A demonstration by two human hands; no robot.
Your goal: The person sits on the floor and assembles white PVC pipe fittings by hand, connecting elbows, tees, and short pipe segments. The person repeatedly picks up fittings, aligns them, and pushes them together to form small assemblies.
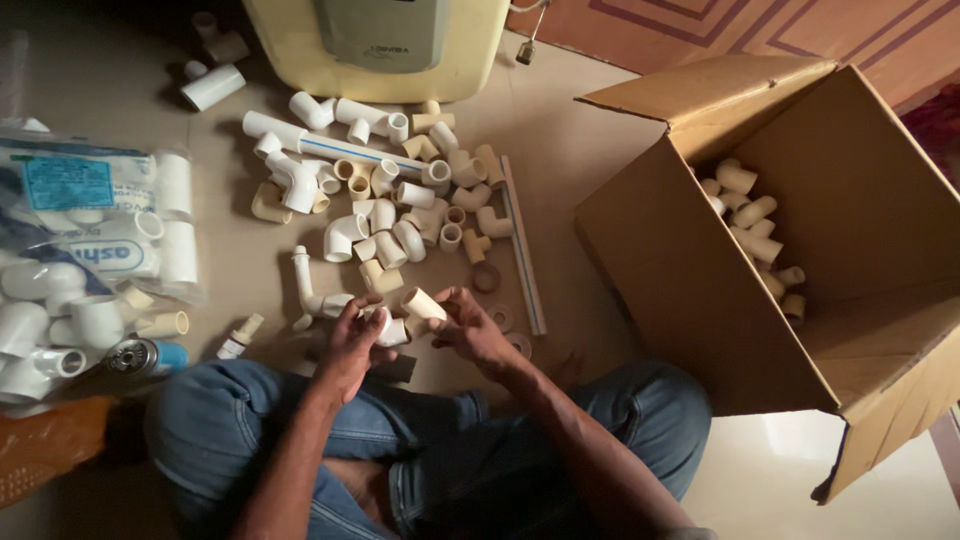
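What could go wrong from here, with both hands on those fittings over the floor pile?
1. The left hand and right hand hold fittings in the fingertips only; one could slip and roll into the floor pile.
2. The small can lies on its side by the left knee; a leg shift may knock it.
3. The cardboard box sits tilted open; a tossed fitting could miss it.

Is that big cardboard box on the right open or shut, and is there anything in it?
Open. The cardboard box has its flaps folded outward, and a small heap of cream pipe fittings lies inside; most of the interior is bare.
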